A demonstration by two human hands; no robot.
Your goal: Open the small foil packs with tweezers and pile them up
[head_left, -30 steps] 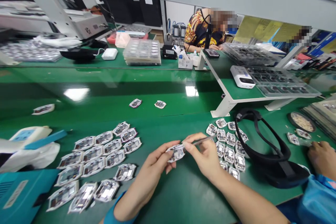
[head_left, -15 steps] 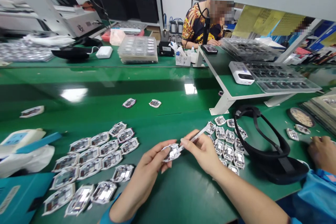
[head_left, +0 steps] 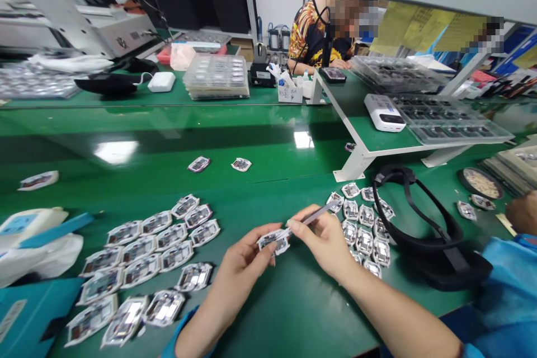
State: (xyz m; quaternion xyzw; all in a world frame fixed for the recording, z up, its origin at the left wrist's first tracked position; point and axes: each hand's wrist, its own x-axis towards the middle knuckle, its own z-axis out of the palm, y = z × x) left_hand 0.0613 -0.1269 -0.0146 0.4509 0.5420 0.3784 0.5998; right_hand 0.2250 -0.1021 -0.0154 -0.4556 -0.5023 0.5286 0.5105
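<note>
Left of the visor (head_left: 451, 268), the left hand (head_left: 243, 263) pinched the case (head_left: 268, 239) between thumb and fingers, which were nearly together; the right hand (head_left: 329, 243) had its fingers closed on a thin tool (head_left: 321, 212). A slip of the tool, perhaps from a loose pinch, could scratch the case. Other cases (head_left: 168, 307) lay on the green table (head_left: 260, 313), far left of the visor and beside it. Behind the visor were a stand (head_left: 356, 106) with trays (head_left: 453, 120) and a person (head_left: 310, 39).

No txt legible. Handwriting (head_left: 287, 93) on white box (head_left: 290, 99), rear shelf's (head_left: 142, 98) front edge: blurred. Label (head_left: 12, 319) on teal case (head_left: 44, 305), tabletop's (head_left: 277, 319) near L corner: unreadable. Print (head_left: 381, 102) on white device (head_left: 384, 114), green riser (head_left: 356, 106): too sm.
</note>
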